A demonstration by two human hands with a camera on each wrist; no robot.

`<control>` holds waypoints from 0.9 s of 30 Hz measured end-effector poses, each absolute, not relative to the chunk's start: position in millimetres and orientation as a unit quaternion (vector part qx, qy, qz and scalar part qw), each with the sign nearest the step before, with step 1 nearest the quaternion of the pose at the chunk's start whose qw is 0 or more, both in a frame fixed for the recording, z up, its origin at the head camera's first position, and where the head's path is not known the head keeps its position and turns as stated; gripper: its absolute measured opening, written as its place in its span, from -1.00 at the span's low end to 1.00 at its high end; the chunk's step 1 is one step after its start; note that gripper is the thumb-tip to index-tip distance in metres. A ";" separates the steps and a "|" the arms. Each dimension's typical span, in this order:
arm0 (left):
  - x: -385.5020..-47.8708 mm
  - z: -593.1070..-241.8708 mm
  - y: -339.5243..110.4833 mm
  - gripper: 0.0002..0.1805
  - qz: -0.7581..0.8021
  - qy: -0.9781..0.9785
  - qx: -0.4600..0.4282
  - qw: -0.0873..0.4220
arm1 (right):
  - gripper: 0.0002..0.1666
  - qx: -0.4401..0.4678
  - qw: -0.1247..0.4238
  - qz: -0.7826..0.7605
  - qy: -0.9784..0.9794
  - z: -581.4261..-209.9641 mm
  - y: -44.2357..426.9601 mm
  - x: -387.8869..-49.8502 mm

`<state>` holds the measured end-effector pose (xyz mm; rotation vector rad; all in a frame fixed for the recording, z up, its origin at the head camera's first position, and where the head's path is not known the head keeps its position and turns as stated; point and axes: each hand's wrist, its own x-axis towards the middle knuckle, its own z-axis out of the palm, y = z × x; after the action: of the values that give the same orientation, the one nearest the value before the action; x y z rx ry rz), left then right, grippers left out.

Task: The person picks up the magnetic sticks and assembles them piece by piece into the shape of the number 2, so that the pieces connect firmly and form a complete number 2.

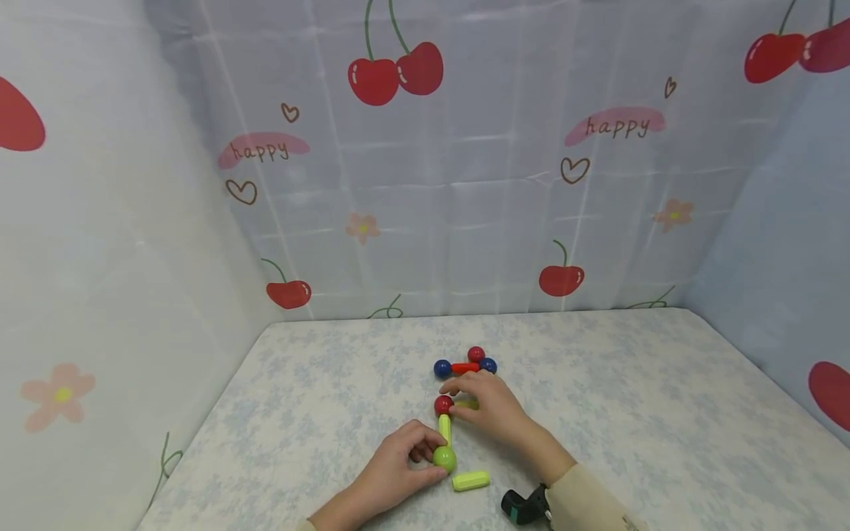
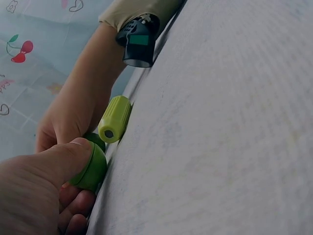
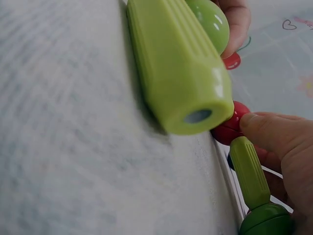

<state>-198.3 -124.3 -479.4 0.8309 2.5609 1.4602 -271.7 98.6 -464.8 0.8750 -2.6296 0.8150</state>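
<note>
My left hand (image 1: 398,464) pinches a light green ball (image 1: 444,459) between thumb and fingers. From that ball a yellow-green rod (image 1: 444,430) runs back to a red ball (image 1: 443,405). Thumb and fingers of my right hand (image 1: 488,405) pinch the red ball. A second yellow-green rod (image 3: 249,171) extends from the red ball to a dark green ball (image 3: 266,220), as the right wrist view shows; in the head view the right hand covers this green ball. Close by the light green ball lies a loose yellow-green rod (image 1: 471,481) with a grey disc in its end.
Behind the right hand, a red rod (image 1: 465,368) links two dark blue balls (image 1: 443,369), with another red ball (image 1: 476,355) at its right end. A black wrist camera (image 1: 524,507) sits by the right sleeve. Cherry-print curtains (image 1: 425,184) surround the pale patterned table (image 1: 319,391).
</note>
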 end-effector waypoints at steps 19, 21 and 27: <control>-201.3 -484.7 -125.9 -0.62 0.461 0.840 0.285 0.030 | -0.68 0.292 0.135 0.266 -0.909 -469.9 98.6 -270.8; -201.1 -484.4 -126.0 -0.59 0.463 0.839 0.285 0.033 | -0.68 0.292 0.135 0.266 -0.909 -469.8 98.7 -270.7; -201.3 -482.3 -125.9 -0.58 0.452 0.843 0.288 0.038 | -0.68 0.301 0.142 0.266 -0.905 -468.7 98.6 -270.9</control>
<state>-201.3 -125.9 -482.3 0.8843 2.5867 1.3867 -270.9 98.6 -468.7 0.8672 -2.6110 0.7663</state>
